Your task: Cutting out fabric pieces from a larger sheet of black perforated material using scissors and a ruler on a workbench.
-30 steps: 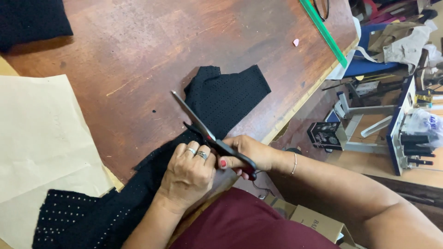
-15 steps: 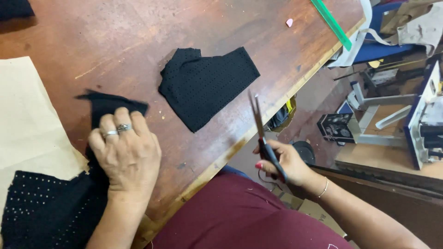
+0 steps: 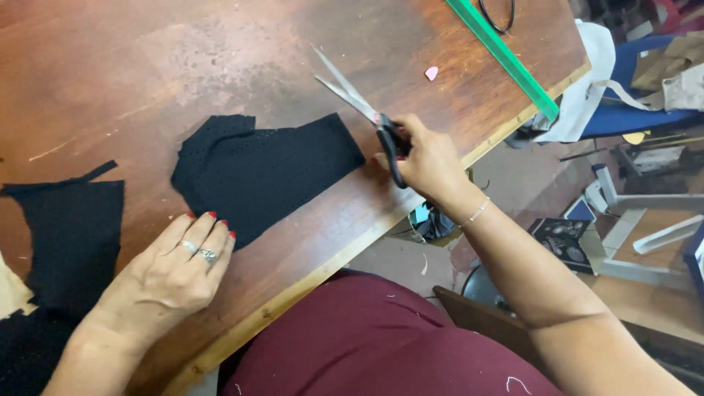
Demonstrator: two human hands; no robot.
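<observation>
On the wooden table (image 3: 220,59), we are gripping the scissors (image 3: 367,110) in our right hand (image 3: 429,158), fingers clamped through the handles, while our left hand (image 3: 180,271) is resting with fingers together beside the black fabric piece (image 3: 271,172); pressing it flat would steady the cloth.

Bare desk (image 3: 183,66) is left open above the cut black piece (image 3: 268,172). The right edge is blocked by a green ruler (image 3: 502,55); open scissors (image 3: 359,103) are held beside it.
</observation>
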